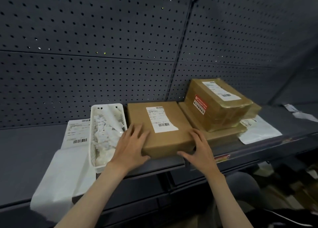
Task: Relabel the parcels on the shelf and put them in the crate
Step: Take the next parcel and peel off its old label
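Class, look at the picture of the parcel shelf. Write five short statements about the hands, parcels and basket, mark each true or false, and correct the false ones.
1. Both hands are on the flat brown parcel. True: the left hand lies on its left corner and the right hand grips its right front corner.
2. That parcel has no label. False: a white barcode label lies on its top.
3. The white basket stands to the right of that parcel. False: it stands to its left.
4. A taped parcel with a red sticker sits on top of another parcel. True.
5. The white basket is empty. False: crumpled white paper lies in it.
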`<state>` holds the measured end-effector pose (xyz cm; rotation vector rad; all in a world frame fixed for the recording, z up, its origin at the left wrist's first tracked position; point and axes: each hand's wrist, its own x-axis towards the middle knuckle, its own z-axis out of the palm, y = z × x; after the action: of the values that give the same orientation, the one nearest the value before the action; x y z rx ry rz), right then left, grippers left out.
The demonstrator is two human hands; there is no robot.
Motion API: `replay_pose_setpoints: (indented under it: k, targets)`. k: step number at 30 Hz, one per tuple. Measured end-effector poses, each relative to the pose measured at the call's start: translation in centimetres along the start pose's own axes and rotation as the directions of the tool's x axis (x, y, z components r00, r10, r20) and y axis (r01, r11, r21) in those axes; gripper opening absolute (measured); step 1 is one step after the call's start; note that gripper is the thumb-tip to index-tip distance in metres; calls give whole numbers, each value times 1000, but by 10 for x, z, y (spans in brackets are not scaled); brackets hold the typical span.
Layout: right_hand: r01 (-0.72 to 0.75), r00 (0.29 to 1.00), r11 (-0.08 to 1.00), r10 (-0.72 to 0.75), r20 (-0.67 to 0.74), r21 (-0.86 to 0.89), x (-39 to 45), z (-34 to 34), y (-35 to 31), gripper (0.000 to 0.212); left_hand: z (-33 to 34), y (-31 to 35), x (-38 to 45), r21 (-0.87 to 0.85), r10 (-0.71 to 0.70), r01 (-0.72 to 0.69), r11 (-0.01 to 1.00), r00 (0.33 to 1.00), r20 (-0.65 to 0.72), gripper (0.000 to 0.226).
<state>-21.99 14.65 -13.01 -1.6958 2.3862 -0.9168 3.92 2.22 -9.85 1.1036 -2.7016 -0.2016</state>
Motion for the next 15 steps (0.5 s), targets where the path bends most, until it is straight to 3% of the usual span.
replay_pose_setpoints:
  k: [4, 10, 15]
  targets:
    - [-107, 994, 980, 110, -6, 170, 8, 6, -2, 99, -1, 5, 9, -10, -76, 76, 997, 996, 44, 100]
    - [-109, 992, 977, 119, -44, 184, 18, 8, 0, 102, -11, 8, 14, 7, -63, 63, 998, 995, 78, 93]
    - [-106, 986, 978, 126, -106, 179, 11, -5, -13, 105, -21, 7, 9, -122, -31, 36, 992, 998, 45, 90]
